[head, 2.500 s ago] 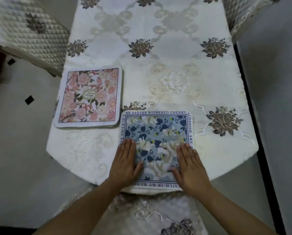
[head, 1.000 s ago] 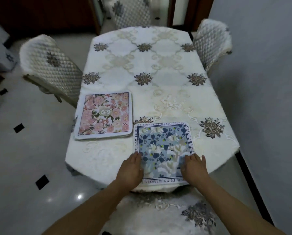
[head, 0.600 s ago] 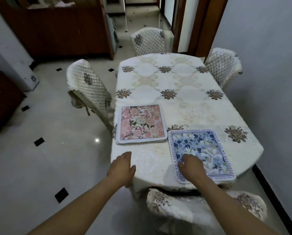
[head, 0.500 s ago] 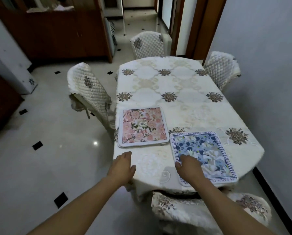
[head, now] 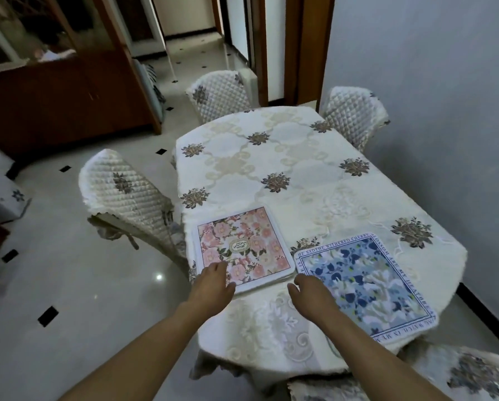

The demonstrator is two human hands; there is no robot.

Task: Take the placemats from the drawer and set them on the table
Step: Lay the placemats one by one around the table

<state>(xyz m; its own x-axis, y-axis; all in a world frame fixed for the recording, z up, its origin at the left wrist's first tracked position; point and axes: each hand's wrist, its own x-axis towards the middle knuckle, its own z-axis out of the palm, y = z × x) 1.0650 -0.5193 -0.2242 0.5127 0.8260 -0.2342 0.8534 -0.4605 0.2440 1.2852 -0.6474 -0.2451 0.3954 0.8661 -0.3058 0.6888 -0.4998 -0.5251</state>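
Two bare forearms reach forward over a surface (head: 315, 175) covered by a cream embroidered cloth. The right hand (head: 310, 293) hovers open and empty at the near left corner of a blue floral placemat (head: 367, 285). The left hand (head: 213, 280), fingers loosely spread, rests on the near edge of a pink floral placemat (head: 248, 241), just left of the blue one. Quilted chairs (head: 126, 195) stand around.

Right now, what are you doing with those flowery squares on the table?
A person is setting placemats on the table. The blue placemat lies flat at the near end. The pink placemat tops what looks like a small stack by the left edge. The left hand rests on the pink one's near corner. The right hand hovers open between the two, holding nothing.
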